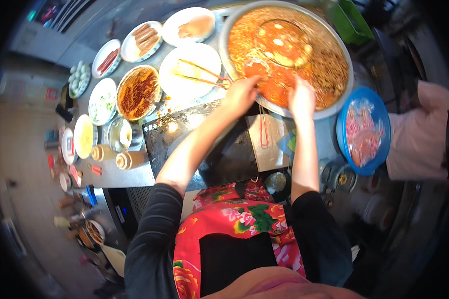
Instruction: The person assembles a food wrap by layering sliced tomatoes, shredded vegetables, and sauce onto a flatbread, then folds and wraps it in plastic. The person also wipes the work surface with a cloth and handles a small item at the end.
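Both my hands reach over the near side of a large round metal pan [225,50] filled with red saucy food and brown strands. At the pan's near left, the fingers of my left hand [242,97] are drawn together beside a small round shape with red sauce [257,68]. Across from it, my right hand [303,99] has its fingers bent together over the red sauce. Whatever either hand grips is too blurred to make out. Wooden-tipped tongs [199,74] lie over a white plate [182,57], left of my left hand.
A black griddle [204,144] lies below my forearms. Plates of sausages [145,37], chopped greens [103,101] and dark red sauce [137,93] stand left, with squeeze bottles [129,160] nearer. At right are a blue basin [343,129] with plastic-wrapped items and a green basket [351,22].
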### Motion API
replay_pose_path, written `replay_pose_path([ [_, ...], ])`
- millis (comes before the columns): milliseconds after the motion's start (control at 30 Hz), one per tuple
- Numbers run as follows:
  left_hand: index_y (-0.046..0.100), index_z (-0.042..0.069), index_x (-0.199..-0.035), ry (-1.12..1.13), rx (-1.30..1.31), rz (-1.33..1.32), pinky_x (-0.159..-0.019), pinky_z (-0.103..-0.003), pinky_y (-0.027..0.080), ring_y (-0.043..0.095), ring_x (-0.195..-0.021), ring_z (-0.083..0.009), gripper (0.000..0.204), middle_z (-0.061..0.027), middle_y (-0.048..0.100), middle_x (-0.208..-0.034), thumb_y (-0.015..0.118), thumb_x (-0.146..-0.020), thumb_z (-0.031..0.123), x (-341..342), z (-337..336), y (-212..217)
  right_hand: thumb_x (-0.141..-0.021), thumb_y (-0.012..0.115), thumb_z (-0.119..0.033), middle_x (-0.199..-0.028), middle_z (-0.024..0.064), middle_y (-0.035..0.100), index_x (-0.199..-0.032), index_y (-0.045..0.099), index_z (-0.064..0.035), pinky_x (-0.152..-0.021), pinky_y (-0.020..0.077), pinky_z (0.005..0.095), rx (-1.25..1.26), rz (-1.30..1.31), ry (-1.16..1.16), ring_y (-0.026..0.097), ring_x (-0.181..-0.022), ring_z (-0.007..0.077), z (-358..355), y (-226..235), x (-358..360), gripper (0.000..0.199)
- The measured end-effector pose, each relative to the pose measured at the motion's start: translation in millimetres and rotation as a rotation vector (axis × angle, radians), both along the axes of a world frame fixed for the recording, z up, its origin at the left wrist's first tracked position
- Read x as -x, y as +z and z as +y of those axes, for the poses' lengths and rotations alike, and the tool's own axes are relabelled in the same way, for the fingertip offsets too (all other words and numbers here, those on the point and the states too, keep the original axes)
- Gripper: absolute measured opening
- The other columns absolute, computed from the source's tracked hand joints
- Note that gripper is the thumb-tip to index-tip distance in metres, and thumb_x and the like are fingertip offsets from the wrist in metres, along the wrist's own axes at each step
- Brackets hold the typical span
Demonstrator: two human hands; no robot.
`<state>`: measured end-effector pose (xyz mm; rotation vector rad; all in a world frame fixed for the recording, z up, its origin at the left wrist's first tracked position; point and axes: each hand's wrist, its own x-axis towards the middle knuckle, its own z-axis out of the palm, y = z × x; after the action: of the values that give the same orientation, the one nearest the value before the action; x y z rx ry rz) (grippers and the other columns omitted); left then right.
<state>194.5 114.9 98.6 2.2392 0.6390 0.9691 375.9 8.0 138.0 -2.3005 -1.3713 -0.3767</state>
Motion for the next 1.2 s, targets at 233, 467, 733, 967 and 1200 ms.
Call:
replay_pose_path([
  [233, 0.055, 0.003, -0.127, -0.213, 0.067, 0.116, -0.070, -0.049, 0.052, 0.064, -0.081, -0.0408, 0.040, -0.0188, 0.063, -0.086, 0.060, -0.087, 0.008, 47, -85, 5, -0.089, 0.067, -0.020, -0.094, 0.0192, 0.068, -0.113, 0.067, 0.0002, -0.081, 0.0522, 0.0455, -0.080, 0.188, 0.740, 0.066, -0.090, 0.0350, 113, -4, 87, 0.031],
  [467, 0.065, 0.004, -0.111, 0.149, 0.237, 0.172, -0.075, -0.042, 0.055, 0.068, -0.085, -0.0342, 0.023, -0.0150, 0.069, -0.097, 0.063, -0.089, 0.004, 231, -159, -1, -0.084, 0.068, -0.022, -0.104, 0.0246, 0.065, -0.114, 0.057, 0.0073, -0.084, 0.0511, 0.0515, 0.351, -0.133, 0.684, 0.065, -0.100, 0.0390, 179, -50, 146, 0.043],
  [733, 0.069, 0.002, -0.100, 0.733, 1.045, 0.121, -0.067, -0.033, 0.055, 0.070, -0.074, -0.0197, 0.016, -0.0103, 0.071, -0.084, 0.058, -0.089, 0.001, 395, -308, -100, -0.095, 0.061, -0.032, -0.101, 0.0226, 0.066, -0.134, 0.046, -0.0018, -0.074, 0.0562, 0.0469, 0.380, -0.245, 0.761, 0.068, -0.090, 0.0384, 313, 24, 201, 0.051],
  [967, 0.068, 0.001, -0.103, 0.779, 1.336, 0.283, -0.069, -0.031, 0.056, 0.070, -0.072, -0.0191, 0.018, -0.0105, 0.071, -0.083, 0.058, -0.088, 0.002, 458, -395, -230, -0.087, 0.060, -0.007, -0.107, 0.0156, 0.073, -0.109, 0.072, -0.0048, -0.079, 0.0585, 0.0399, 0.539, -0.657, 0.510, 0.072, -0.099, 0.0309, 459, 4, 297, 0.025],
  [1200, 0.064, 0.001, -0.104, 0.931, 1.708, -0.071, -0.059, -0.032, 0.054, 0.068, -0.070, -0.0191, 0.014, -0.0090, 0.069, -0.081, 0.057, -0.096, 0.011, 508, -430, -270, -0.087, 0.061, -0.011, -0.110, 0.0142, 0.073, -0.117, 0.071, -0.0115, -0.085, 0.0567, 0.0420, 0.615, -0.571, 0.459, 0.070, -0.101, 0.0316, 447, 24, 297, 0.031],
])
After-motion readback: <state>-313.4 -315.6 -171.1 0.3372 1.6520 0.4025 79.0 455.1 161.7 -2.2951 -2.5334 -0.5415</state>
